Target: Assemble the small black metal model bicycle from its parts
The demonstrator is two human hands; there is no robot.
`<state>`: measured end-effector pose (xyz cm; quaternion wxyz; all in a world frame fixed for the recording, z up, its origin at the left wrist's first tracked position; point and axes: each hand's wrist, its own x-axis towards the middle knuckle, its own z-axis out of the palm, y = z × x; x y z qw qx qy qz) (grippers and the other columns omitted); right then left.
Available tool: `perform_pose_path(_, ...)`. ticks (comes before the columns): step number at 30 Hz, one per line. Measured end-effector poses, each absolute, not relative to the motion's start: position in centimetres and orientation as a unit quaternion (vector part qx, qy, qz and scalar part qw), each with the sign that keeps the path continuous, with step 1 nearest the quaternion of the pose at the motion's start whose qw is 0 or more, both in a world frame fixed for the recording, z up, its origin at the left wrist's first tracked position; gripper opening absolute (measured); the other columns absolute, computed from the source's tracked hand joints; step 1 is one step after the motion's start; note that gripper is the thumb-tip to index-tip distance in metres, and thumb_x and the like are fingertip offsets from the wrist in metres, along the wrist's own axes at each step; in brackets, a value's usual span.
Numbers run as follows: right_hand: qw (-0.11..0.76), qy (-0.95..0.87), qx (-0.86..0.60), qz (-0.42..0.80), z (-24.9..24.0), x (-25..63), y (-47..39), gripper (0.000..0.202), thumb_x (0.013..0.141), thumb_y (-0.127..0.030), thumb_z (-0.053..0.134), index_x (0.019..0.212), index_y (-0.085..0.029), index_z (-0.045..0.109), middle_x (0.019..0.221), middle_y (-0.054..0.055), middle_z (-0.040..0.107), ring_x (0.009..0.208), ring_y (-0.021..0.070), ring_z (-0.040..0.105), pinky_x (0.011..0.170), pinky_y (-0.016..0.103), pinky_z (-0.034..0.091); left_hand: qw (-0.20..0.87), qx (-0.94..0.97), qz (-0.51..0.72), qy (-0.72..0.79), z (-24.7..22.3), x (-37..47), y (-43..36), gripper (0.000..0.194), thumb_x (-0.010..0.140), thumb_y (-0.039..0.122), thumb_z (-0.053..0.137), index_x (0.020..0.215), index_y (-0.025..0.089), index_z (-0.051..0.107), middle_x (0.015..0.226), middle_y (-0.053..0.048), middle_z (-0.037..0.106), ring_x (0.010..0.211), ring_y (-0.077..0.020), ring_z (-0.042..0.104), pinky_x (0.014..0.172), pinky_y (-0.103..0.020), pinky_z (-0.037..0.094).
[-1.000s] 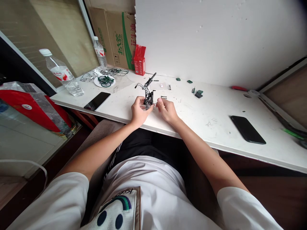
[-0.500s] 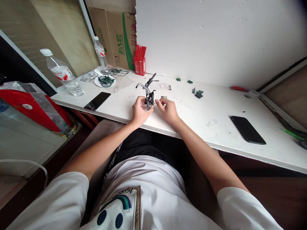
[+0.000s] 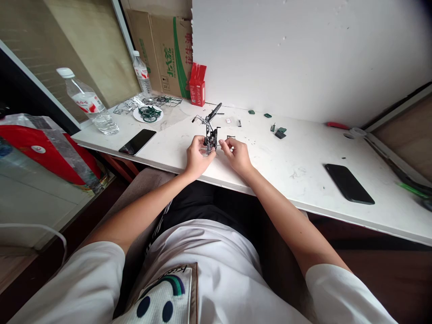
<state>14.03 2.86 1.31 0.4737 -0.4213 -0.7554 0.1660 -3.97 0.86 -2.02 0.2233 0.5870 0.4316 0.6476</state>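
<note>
One carton [image 3: 162,51] reads 北大荒; left hand [image 3: 196,158] pinches model bike [image 3: 209,143], right hand [image 3: 236,154] thin piece [image 3: 218,145].

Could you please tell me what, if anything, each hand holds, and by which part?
The left hand holds the model bike by its lower, near end; whether the right hand holds anything cannot be told.

Left hand [image 3: 197,158] grips model bike [image 3: 211,137]; right hand [image 3: 238,154] just beside.

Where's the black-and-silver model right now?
In the head view, the model is near the middle, held in the left hand at the white table, right hand beside it.
</note>
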Motion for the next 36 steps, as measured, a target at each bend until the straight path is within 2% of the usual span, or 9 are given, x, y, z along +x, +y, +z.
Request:
perform_pose_path(9, 0.467, -0.774, -0.400, 0.153, 1.56, 14.15, 2.85, 0.081, 0.100, -0.096, 0.041, 0.079, -0.023, 0.068, 0.077, 0.007, 0.071, 0.070, 0.0205, 0.059, 0.069, 0.035, 0.042, 0.220, 0.572, 0.668, 0.423, -2.29, -4.06, 1.22, 0.040, 0.087, 0.018, 0.085, 0.114, 0.025, 0.057, 0.110, -0.006, 0.078, 0.096, -0.0185, 0.079, 0.080, -0.026, 0.061)
perform_pose_path(12, 0.457, -0.771, -0.418, 0.147, 1.60, 14.02, 2.72, 0.083, 0.102, -0.096, 0.035, 0.069, -0.023, 0.060, 0.068, 0.005, 0.066, 0.063, 0.0184, 0.054, 0.066, 0.035, 0.039, 0.214, 0.582, 0.657, 0.429, -2.25, -4.00, 1.10, 0.039, 0.088, 0.020, 0.085, 0.114, 0.025, 0.056, 0.108, -0.006, 0.078, 0.096, -0.0188, 0.079, 0.079, -0.026, 0.061)
perform_pose_path(16, 0.441, -0.770, -0.428, 0.175, 1.71, 13.95, 2.49, 0.086, 0.104, -0.094, 0.031, 0.058, -0.024, 0.047, 0.054, 0.002, 0.052, 0.055, 0.0160, 0.047, 0.064, 0.034, 0.038, 0.206, 0.595, 0.647, 0.430, -2.08, -3.88, 0.84, 0.037, 0.086, 0.018, 0.085, 0.112, 0.024, 0.058, 0.106, -0.005, 0.078, 0.095, -0.0191, 0.079, 0.079, -0.027, 0.062)
perform_pose_path(19, 0.438, -0.774, -0.423, 0.175, 1.77, 13.91, 2.31, 0.083, 0.104, -0.094, 0.029, 0.060, -0.025, 0.040, 0.055, 0.000, 0.047, 0.055, 0.0156, 0.042, 0.062, 0.035, 0.034, 0.211, 0.593, 0.642, 0.438, -2.02, -3.88, 0.85, 0.038, 0.084, 0.016, 0.085, 0.110, 0.024, 0.059, 0.105, -0.004, 0.078, 0.093, -0.0188, 0.078, 0.078, -0.027, 0.061)
perform_pose_path(22, 0.441, -0.780, -0.414, 0.161, 1.72, 13.79, 2.16, 0.076, 0.108, -0.090, 0.025, 0.069, -0.026, 0.038, 0.062, 0.001, 0.049, 0.060, 0.0168, 0.041, 0.063, 0.036, 0.030, 0.218, 0.588, 0.637, 0.448, -2.05, -3.95, 1.05, 0.038, 0.083, 0.015, 0.085, 0.109, 0.024, 0.059, 0.104, -0.004, 0.078, 0.092, -0.0183, 0.077, 0.076, -0.026, 0.060)
perform_pose_path(26, 0.437, -0.783, -0.408, 0.173, 1.57, 13.69, 2.16, 0.070, 0.108, -0.089, 0.031, 0.079, -0.027, 0.044, 0.070, 0.002, 0.056, 0.064, 0.0188, 0.048, 0.065, 0.036, 0.036, 0.223, 0.587, 0.640, 0.444, -2.18, -4.04, 1.26, 0.037, 0.083, 0.016, 0.085, 0.109, 0.024, 0.059, 0.104, -0.004, 0.077, 0.091, -0.0179, 0.076, 0.076, -0.026, 0.059)
perform_pose_path(32, 0.474, -0.765, -0.389, 0.198, 1.39, 13.94, 2.61, 0.066, 0.103, -0.088, 0.051, 0.091, -0.025, 0.063, 0.086, 0.006, 0.072, 0.077, 0.0212, 0.064, 0.070, 0.035, 0.050, 0.218, 0.586, 0.637, 0.451, -2.42, -4.20, 1.38, 0.037, 0.085, 0.018, 0.086, 0.110, 0.024, 0.060, 0.109, -0.006, 0.079, 0.094, -0.0187, 0.077, 0.073, -0.026, 0.058)
perform_pose_path(36, 0.491, -0.757, -0.387, 0.189, 1.26, 14.21, 2.97, 0.066, 0.101, -0.086, 0.059, 0.095, -0.023, 0.076, 0.092, 0.010, 0.081, 0.084, 0.0246, 0.073, 0.076, 0.038, 0.058, 0.227, 0.583, 0.634, 0.455, -2.52, -4.32, 1.52, 0.034, 0.086, 0.018, 0.085, 0.112, 0.024, 0.064, 0.111, -0.007, 0.081, 0.096, -0.0208, 0.080, 0.076, -0.028, 0.063)
